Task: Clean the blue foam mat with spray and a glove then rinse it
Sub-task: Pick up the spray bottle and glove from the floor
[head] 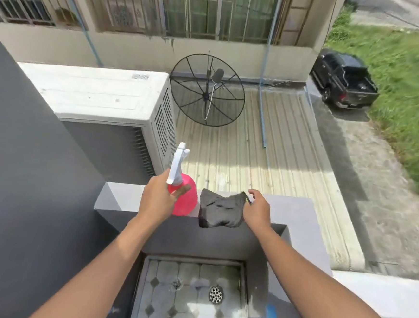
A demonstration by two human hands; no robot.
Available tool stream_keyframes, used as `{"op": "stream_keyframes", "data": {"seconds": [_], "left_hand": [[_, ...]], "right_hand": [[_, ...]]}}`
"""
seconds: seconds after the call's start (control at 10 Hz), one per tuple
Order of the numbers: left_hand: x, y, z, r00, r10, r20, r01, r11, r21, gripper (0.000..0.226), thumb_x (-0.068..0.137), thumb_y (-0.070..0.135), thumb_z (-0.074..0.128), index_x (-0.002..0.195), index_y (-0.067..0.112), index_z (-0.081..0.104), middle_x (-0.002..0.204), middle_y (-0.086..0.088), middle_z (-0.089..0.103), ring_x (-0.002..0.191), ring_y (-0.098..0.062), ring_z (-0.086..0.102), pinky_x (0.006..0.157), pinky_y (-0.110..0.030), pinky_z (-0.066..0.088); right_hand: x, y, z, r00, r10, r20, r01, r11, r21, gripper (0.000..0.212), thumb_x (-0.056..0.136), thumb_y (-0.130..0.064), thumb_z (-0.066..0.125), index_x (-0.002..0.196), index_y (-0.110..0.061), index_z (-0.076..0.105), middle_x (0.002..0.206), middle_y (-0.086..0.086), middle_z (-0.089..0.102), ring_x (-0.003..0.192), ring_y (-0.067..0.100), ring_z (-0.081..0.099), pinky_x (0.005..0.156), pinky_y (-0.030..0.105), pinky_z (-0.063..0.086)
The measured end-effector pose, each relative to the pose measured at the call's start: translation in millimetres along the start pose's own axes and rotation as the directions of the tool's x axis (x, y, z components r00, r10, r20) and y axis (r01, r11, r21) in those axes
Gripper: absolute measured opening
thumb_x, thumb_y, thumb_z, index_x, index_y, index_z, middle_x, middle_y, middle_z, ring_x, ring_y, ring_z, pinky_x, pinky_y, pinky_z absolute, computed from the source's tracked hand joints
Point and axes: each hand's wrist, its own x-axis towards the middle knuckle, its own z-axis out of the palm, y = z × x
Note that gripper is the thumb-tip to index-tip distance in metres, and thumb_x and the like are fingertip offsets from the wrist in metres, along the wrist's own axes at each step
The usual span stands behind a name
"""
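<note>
A pink spray bottle (pixel 185 200) with a white trigger head stands on top of the grey balcony wall (pixel 284 210). My left hand (pixel 156 199) is wrapped around its neck and upper body. Right beside the bottle, a dark grey glove (pixel 218 212) lies draped over the wall's inner edge. My right hand (pixel 257 210) rests on the glove's right end, fingers curled on its cuff. A small blue patch (pixel 272 312) near my right forearm at the bottom may be the foam mat; most of it is hidden.
Below the wall is a tiled balcony floor (pixel 169 276) with a round metal drain (pixel 216 294). Beyond the wall are a white air-conditioner unit (pixel 103 95), a black mesh satellite dish (pixel 207 89), a corrugated roof, a parked black pickup (pixel 343 80) and grass.
</note>
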Motion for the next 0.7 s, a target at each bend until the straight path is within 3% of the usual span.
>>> {"op": "stream_keyframes", "data": {"seconds": [0.1,0.2,0.3,0.5,0.6,0.7], "left_hand": [[15.5,-8.3,13.6,1.000,-0.007,0.020,0.007,1.000,0.012,0.029,0.089,0.036,0.077,0.104,0.012,0.067,0.087,-0.007,0.070,0.083,-0.030,0.065,0.073,-0.048,0.056],[25.7,-19.4,23.9,0.999,0.006,0.048,-0.008,0.999,0.040,0.027,0.089,0.036,0.076,0.097,0.014,0.064,0.081,-0.005,0.068,0.080,-0.030,0.065,0.069,-0.047,0.055],[34.3,-22.5,27.2,0.998,0.010,0.056,-0.014,0.998,0.065,0.025,0.090,0.040,0.075,0.092,0.020,0.060,0.080,-0.002,0.067,0.079,-0.028,0.064,0.067,-0.044,0.054],[46.3,-26.7,26.6,0.994,-0.014,0.111,-0.001,0.992,0.127,0.037,0.083,0.051,0.078,0.088,0.024,0.053,0.082,-0.002,0.066,0.084,-0.027,0.065,0.070,-0.041,0.054],[42.1,-22.1,11.0,0.966,0.052,0.254,-0.075,0.994,0.081,0.055,0.074,0.058,0.082,0.110,0.026,0.056,0.099,0.003,0.067,0.096,-0.018,0.061,0.081,-0.039,0.053],[38.4,-24.0,-19.0,0.906,0.137,0.400,-0.179,0.981,0.069,0.066,0.076,0.063,0.076,0.131,0.039,0.050,0.128,0.009,0.063,0.119,-0.014,0.059,0.101,-0.040,0.050]], "right_hand": [[-4.5,4.1,13.0,0.963,-0.266,0.039,0.266,0.922,-0.280,0.046,0.105,-0.026,0.046,0.150,-0.028,0.043,0.163,-0.001,0.030,0.153,0.023,0.020,0.122,0.048,0.024],[-12.7,5.5,31.6,0.884,-0.326,0.336,0.447,0.800,-0.400,0.052,0.109,-0.037,0.033,0.159,-0.030,0.025,0.169,0.001,0.012,0.157,0.025,0.005,0.126,0.051,0.010],[-10.5,15.6,39.9,0.879,-0.213,0.426,0.430,0.739,-0.518,0.057,0.109,-0.041,0.025,0.162,-0.030,0.007,0.171,0.003,-0.001,0.157,0.029,-0.005,0.126,0.054,0.006],[-2.1,6.0,35.8,0.875,-0.132,0.465,0.411,0.709,-0.573,0.058,0.109,-0.043,0.024,0.162,-0.030,0.007,0.171,0.005,-0.001,0.157,0.030,-0.001,0.124,0.053,0.010],[0.0,-12.4,15.5,0.884,-0.116,0.452,0.395,0.702,-0.593,0.057,0.108,-0.043,0.027,0.161,-0.029,0.013,0.170,0.006,0.006,0.157,0.029,0.006,0.123,0.056,0.014],[14.3,-43.7,-22.7,0.915,-0.195,0.354,0.377,0.730,-0.571,0.057,0.108,-0.043,0.029,0.161,-0.029,0.012,0.170,0.007,0.010,0.156,0.027,0.010,0.123,0.056,0.017]]}}
